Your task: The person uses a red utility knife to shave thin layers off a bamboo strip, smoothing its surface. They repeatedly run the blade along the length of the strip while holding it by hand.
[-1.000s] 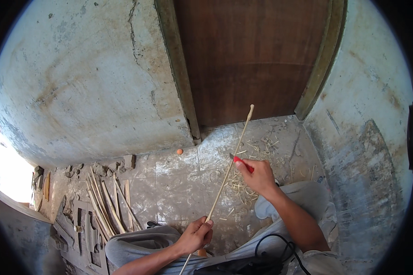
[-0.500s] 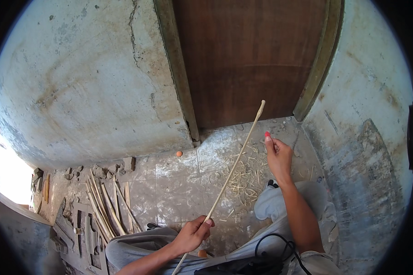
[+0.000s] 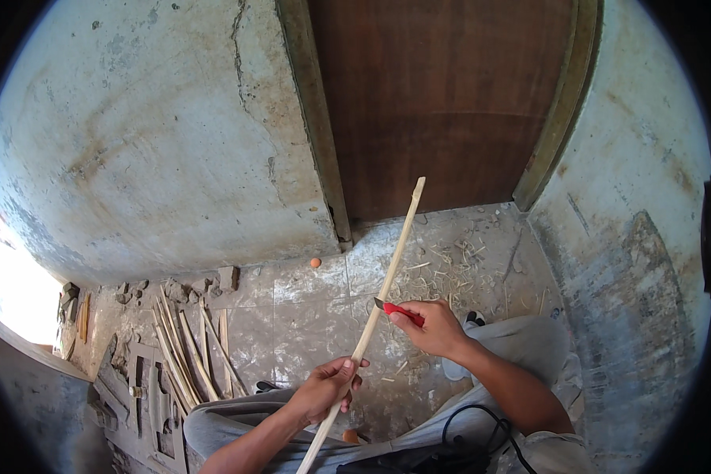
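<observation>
A long, pale strip of wood or bamboo slants from my lap up toward the door, its broad face showing. My left hand is closed around its lower part, the thumb lying along the top. In my right hand is a red utility knife, gripped by its handle. Its short dark blade lies at the strip's right edge, a little above my left hand. Whether the blade cuts in or only touches cannot be told.
Pale curled shavings litter the tiled floor ahead. More strips lie at the left beside a flat grey cut-out panel. A small orange ball rests near the wall. A brown door stands ahead; a black cord crosses my lap.
My right hand has come down and left with the knife, from apart to the strip's edge. The strip has turned to show a wider face, and its far tip has shifted left.
</observation>
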The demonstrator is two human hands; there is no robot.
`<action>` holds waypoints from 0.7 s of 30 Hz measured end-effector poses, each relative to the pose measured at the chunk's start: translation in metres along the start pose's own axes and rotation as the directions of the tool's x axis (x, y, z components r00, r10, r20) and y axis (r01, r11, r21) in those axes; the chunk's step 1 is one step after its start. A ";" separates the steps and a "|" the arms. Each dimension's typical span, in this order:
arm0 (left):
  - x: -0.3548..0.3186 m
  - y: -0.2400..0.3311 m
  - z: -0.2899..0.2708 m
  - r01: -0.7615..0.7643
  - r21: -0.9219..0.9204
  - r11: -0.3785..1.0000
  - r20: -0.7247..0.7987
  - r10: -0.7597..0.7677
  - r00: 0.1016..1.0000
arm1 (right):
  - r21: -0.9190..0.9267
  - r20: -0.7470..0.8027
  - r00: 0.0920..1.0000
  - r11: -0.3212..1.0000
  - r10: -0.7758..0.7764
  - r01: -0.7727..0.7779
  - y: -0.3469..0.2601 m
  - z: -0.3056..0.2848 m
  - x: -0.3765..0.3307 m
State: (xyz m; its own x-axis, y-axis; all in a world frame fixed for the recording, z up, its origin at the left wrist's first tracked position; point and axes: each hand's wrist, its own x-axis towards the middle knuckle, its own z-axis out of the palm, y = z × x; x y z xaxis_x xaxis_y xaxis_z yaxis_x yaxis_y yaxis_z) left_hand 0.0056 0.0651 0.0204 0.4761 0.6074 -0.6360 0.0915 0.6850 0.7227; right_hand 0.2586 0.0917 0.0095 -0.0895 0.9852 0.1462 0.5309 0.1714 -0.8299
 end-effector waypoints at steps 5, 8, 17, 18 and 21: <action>0.001 -0.004 -0.002 0.009 -0.112 0.994 -0.046 -0.014 0.999 | -0.009 0.038 0.998 0.998 -0.060 0.060 -0.002 0.008 -0.005; -0.003 0.001 0.002 0.006 -0.118 0.993 -0.095 -0.017 0.995 | -0.028 0.113 0.985 0.991 -0.130 0.134 -0.002 0.014 -0.010; -0.004 0.001 0.003 -0.007 -0.239 0.971 -0.005 0.006 1.000 | -0.043 0.125 0.961 0.967 -0.245 0.252 -0.004 0.021 -0.016; -0.004 0.001 0.004 -0.012 -0.234 0.972 0.002 0.013 1.000 | -0.043 0.125 0.962 0.967 -0.244 0.251 -0.003 0.021 -0.016; -0.003 -0.002 0.002 -0.010 -0.217 0.976 0.006 0.012 1.000 | -0.051 0.106 0.960 0.963 -0.259 0.265 -0.003 0.023 -0.016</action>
State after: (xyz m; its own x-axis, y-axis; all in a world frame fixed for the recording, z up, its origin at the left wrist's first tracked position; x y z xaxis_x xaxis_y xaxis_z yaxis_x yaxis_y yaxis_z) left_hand 0.0058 0.0616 0.0215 0.4825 0.6129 -0.6258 -0.1057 0.7500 0.6530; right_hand 0.2394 0.0754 -0.0027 -0.3129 0.9019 0.2979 0.5302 0.4261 -0.7330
